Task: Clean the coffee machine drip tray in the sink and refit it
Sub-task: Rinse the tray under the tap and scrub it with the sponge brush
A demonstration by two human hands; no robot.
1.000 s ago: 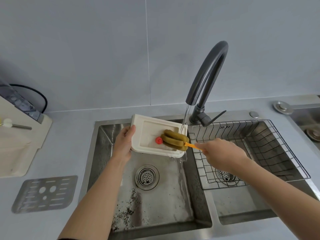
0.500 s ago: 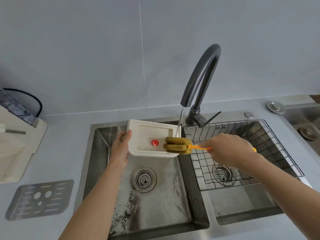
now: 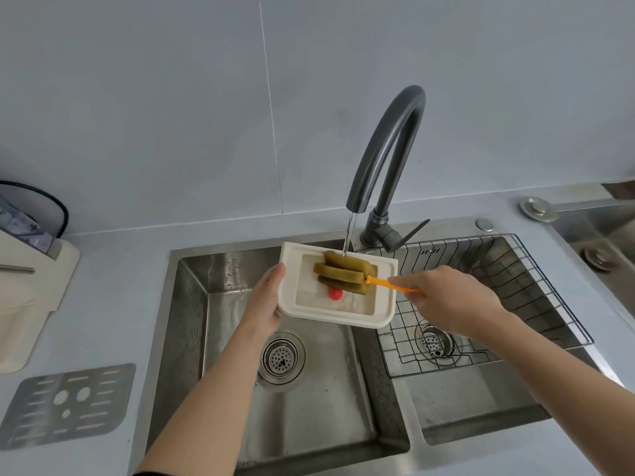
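Observation:
My left hand (image 3: 264, 304) grips the left edge of the cream drip tray (image 3: 385, 304), held level over the left sink basin (image 3: 192, 321) under the running tap. A red float (image 3: 335, 294) stands in the tray's well, which holds some water. My right hand (image 3: 443, 297) is closed on the orange handle of a sponge brush (image 3: 343, 274); its olive-green sponge head lies inside the tray, at the far side, where the water stream lands. The cream coffee machine (image 3: 27, 297) stands at the far left of the counter.
The metal drip grate (image 3: 65, 405) lies on the counter left of the sink. A dark arched faucet (image 3: 388, 149) rises behind the sink divider. A wire rack (image 3: 515, 304) sits in the right basin. Dark specks lie on the left basin floor near the drain (image 3: 281, 357).
The sponge head has moved from the tray's right edge into its far middle, under the stream. The tray sits flatter and more to the right. The view has shifted.

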